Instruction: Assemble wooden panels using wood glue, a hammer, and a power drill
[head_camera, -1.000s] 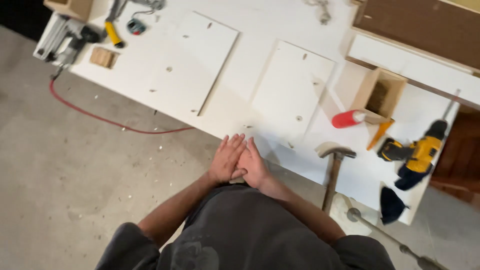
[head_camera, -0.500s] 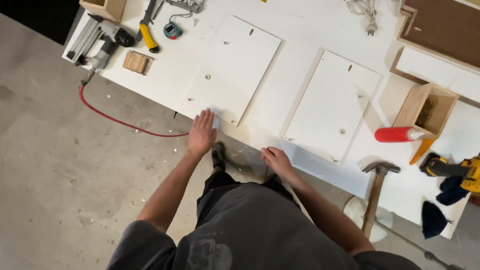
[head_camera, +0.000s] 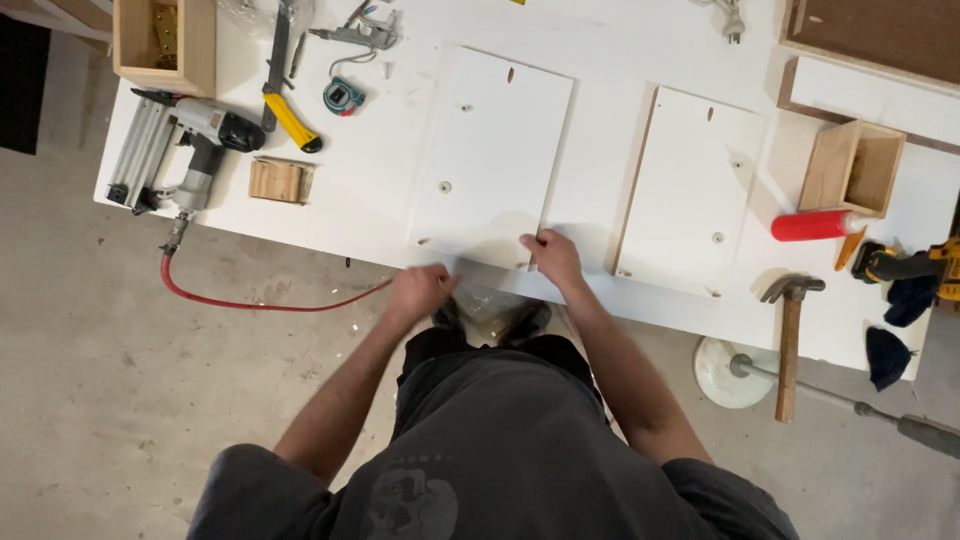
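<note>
— Across the white desk (head_camera: 620, 60), what lies where, biggest first?

— Two white panels. One panel (head_camera: 493, 155) sits at twelve o'clock from the person; the second panel (head_camera: 690, 190) lies at about two, apart from it. At ten o'clock there's a nail gun (head_camera: 185, 140) with a red hose (head_camera: 250, 300) drooping off the desk edge, then a hammer (head_camera: 788, 340) at three, its handle hanging over the edge.

— And the hands?

— The right hand (head_camera: 553, 255) is at the near panel's lower right corner, fingers curled and pinching its edge. The left hand (head_camera: 420, 290) is just below the lower left corner; its fingers are blurred, so I cannot tell whether they're spread or closed.

— What could go wrong?

— I'd judge that, gripped at one corner only, the panel could pivot or slide off the near edge. The hammer's overhang could also be knocked by an elbow.
</note>
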